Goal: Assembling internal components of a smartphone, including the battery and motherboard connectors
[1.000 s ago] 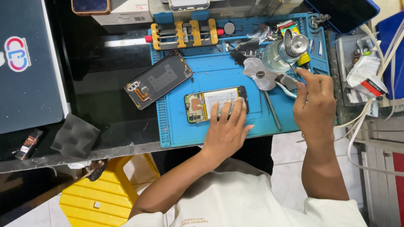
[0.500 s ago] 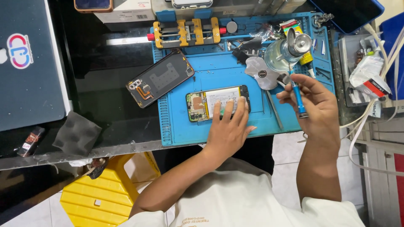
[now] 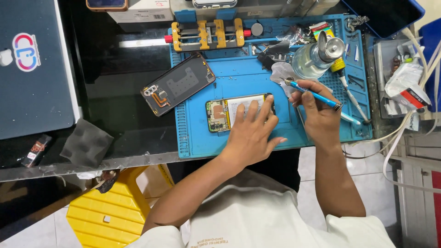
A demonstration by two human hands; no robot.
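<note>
An opened phone (image 3: pixel 225 112) with its circuit board and battery showing lies on the blue work mat (image 3: pixel 239 78). My left hand (image 3: pixel 252 133) rests flat on the phone's right half, fingers spread over the battery. My right hand (image 3: pixel 319 112) grips a blue screwdriver (image 3: pixel 314 95), its tip pointing left toward a white cloth (image 3: pixel 280 71), to the right of the phone. The phone's dark back cover (image 3: pixel 178 83) lies tilted at the mat's left edge.
A yellow and blue clamp jig (image 3: pixel 206 33) sits at the mat's back. A glass bottle with a metal cap (image 3: pixel 317 55) stands near loose tools. A dark laptop (image 3: pixel 32 64) lies left, a grey pad (image 3: pixel 86 142) nearby, white cables (image 3: pixel 404 119) right, a yellow stool (image 3: pixel 110 211) below.
My right hand picked the blue screwdriver up from the mat's right side and brought it left toward the phone. My left hand stayed on the phone.
</note>
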